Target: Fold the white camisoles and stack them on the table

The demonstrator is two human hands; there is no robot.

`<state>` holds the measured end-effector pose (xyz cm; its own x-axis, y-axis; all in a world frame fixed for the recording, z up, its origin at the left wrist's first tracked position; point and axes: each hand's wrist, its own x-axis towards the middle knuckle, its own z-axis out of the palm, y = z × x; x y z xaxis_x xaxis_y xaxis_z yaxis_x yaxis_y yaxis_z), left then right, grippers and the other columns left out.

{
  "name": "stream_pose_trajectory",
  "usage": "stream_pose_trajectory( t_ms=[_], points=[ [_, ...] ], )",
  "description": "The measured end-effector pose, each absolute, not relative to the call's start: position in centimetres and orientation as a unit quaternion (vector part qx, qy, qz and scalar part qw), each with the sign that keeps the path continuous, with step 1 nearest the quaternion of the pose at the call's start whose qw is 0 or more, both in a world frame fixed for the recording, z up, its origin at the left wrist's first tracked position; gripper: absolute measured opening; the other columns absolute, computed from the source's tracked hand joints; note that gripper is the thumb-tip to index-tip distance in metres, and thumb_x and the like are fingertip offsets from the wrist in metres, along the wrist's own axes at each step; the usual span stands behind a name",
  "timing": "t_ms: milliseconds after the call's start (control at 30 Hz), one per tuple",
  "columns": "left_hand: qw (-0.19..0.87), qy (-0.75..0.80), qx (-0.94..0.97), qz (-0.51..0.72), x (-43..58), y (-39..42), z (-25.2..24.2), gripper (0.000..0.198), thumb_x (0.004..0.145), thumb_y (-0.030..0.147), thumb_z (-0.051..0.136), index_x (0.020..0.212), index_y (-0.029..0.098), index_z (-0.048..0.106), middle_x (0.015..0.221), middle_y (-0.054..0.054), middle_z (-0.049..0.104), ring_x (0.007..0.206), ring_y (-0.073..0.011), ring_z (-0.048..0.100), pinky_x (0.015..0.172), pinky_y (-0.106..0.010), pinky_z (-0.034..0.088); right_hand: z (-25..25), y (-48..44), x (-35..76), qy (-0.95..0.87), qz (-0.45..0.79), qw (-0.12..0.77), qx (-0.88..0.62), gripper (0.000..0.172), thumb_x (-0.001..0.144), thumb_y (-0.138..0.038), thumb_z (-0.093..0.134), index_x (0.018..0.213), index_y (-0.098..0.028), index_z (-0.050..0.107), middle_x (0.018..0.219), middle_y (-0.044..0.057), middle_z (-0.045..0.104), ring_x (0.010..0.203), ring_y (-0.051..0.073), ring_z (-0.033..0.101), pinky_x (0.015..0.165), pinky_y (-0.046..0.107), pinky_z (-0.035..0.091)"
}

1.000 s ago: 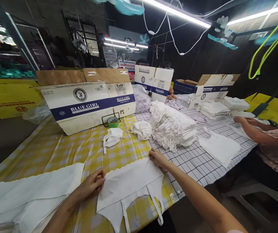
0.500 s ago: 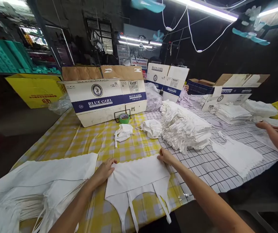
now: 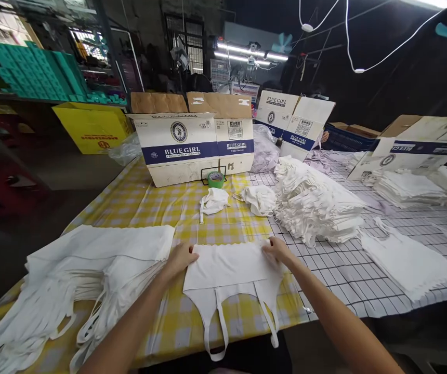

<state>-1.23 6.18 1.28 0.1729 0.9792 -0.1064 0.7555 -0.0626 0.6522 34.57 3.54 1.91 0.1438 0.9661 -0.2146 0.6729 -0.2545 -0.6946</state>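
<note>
A white strappy garment [image 3: 233, 267] lies spread on the yellow checked cloth [image 3: 165, 322], its straps toward me and hanging at the table's front edge. My left hand [image 3: 182, 258] pinches its far left corner. At the far right corner, my right hand [image 3: 277, 250] holds the fabric between thumb and fingers. Left of my left hand is a stack of similar white garments [image 3: 102, 246] with dangling straps. Two small crumpled white pieces [image 3: 213, 200] [image 3: 260, 199] lie beyond the garment.
A large pile of white garments [image 3: 317, 202] stands right of centre, with a single white top [image 3: 410, 257] beside it. Printed cartons [image 3: 192, 148] line the back, near green tape [image 3: 215, 180]. Folded white stacks [image 3: 408, 187] are at the right.
The view has swung left, so the scene sits further right and more of the left stack shows. Both hands still hold the garment's corners. The other person's arms at the right have mostly left the view.
</note>
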Motion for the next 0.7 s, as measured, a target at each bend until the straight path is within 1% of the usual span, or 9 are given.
stream_pose_trajectory(
  t_ms=[67, 133, 233, 333, 433, 500, 567, 633, 700],
  points=[
    [0.334, 0.593, 0.705, 0.202, -1.3, 6.1, 2.3, 0.013, 0.064, 0.028, 0.056, 0.064, 0.015, 0.056, 0.061, -0.001, 0.057, 0.062, -0.0174, 0.053, 0.058, -0.026, 0.035, 3.6, 3.2, 35.1, -0.582, 0.368, 0.245, -0.682, 0.018, 0.067, -0.032, 0.06, 0.069, -0.015, 0.057, 0.065, 0.002, 0.058, 0.061, 0.016, 0.054, 0.053, 0.023, 0.038],
    [0.364, 0.569, 0.703, 0.221, -1.7, 6.1, 3.8, 0.02, 0.07, 0.032, 0.052, 0.075, 0.014, 0.059, 0.069, -0.001, 0.06, 0.066, -0.0169, 0.055, 0.059, -0.025, 0.038, 5.9, 3.0, 35.6, -0.596, 0.395, 0.276, -0.642, 0.027, 0.073, -0.04, 0.056, 0.081, -0.014, 0.059, 0.077, 0.003, 0.063, 0.072, 0.017, 0.057, 0.062, 0.025, 0.043],
    [0.42, 0.506, 0.697, 0.284, -2.4, 6.6, 6.8, 0.025, 0.074, 0.036, 0.051, 0.083, 0.014, 0.058, 0.073, -0.001, 0.059, 0.067, -0.0153, 0.054, 0.061, -0.024, 0.039, 9.8, 2.8, 36.2, -0.607, 0.424, 0.359, -0.569, 0.036, 0.077, -0.046, 0.054, 0.092, -0.014, 0.059, 0.088, 0.005, 0.063, 0.083, 0.019, 0.057, 0.072, 0.027, 0.045],
    [0.441, 0.443, 0.694, 0.358, -2.9, 7.7, 10.5, 0.02, 0.072, 0.033, 0.056, 0.068, 0.015, 0.05, 0.064, 0.003, 0.052, 0.061, -0.0106, 0.048, 0.058, -0.021, 0.035, 13.5, 3.0, 36.3, -0.601, 0.427, 0.436, -0.517, 0.035, 0.076, -0.047, 0.057, 0.09, -0.014, 0.06, 0.082, 0.005, 0.063, 0.078, 0.018, 0.057, 0.069, 0.027, 0.046],
    [0.408, 0.42, 0.696, 0.416, -2.8, 9.0, 14.1, 0.029, 0.07, 0.029, 0.06, 0.057, 0.017, 0.036, 0.058, 0.006, 0.042, 0.054, -0.0063, 0.039, 0.052, -0.018, 0.029, 16.8, 4.0, 36.0, -0.601, 0.401, 0.487, -0.49, 0.033, 0.075, -0.045, 0.06, 0.089, -0.015, 0.06, 0.08, 0.004, 0.064, 0.074, 0.016, 0.058, 0.067, 0.027, 0.046],
    [0.385, 0.411, 0.694, 0.448, -2.5, 9.9, 16.4, 0.033, 0.068, 0.026, 0.061, 0.056, 0.018, 0.032, 0.055, 0.007, 0.037, 0.051, -0.005, 0.035, 0.049, -0.016, 0.027, 18.9, 4.9, 35.9, -0.604, 0.38, 0.519, -0.471, 0.031, 0.074, -0.044, 0.063, 0.088, -0.016, 0.061, 0.079, 0.003, 0.064, 0.072, 0.016, 0.059, 0.066, 0.026, 0.047],
    [0.379, 0.408, 0.688, 0.466, -2.3, 10.7, 18.7, 0.027, 0.066, 0.025, 0.062, 0.06, 0.017, 0.037, 0.053, 0.008, 0.039, 0.049, -0.0048, 0.037, 0.049, -0.016, 0.029, 21.0, 5.8, 35.8, -0.609, 0.358, 0.541, -0.457, 0.03, 0.073, -0.042, 0.065, 0.088, -0.017, 0.061, 0.077, 0.001, 0.065, 0.069, 0.015, 0.059, 0.064, 0.026, 0.047],
    [0.383, 0.411, 0.679, 0.473, -2.2, 11.3, 20.9, 0.02, 0.065, 0.028, 0.063, 0.072, 0.016, 0.048, 0.057, 0.006, 0.049, 0.05, -0.0065, 0.044, 0.05, -0.017, 0.035, 23.1, 6.7, 35.7, -0.619, 0.336, 0.554, -0.444, 0.029, 0.073, -0.041, 0.065, 0.091, -0.019, 0.061, 0.076, 0.001, 0.066, 0.068, 0.016, 0.061, 0.063, 0.026, 0.048],
    [0.377, 0.414, 0.678, 0.476, -2.2, 11.7, 23.1, 0.033, 0.065, 0.034, 0.065, 0.089, 0.015, 0.054, 0.066, 0.002, 0.058, 0.056, -0.0102, 0.052, 0.054, -0.021, 0.041, 25.2, 7.4, 35.8, -0.637, 0.316, 0.557, -0.431, 0.03, 0.073, -0.041, 0.065, 0.094, -0.02, 0.061, 0.077, 0.001, 0.066, 0.069, 0.017, 0.062, 0.065, 0.027, 0.049]
  ],
)
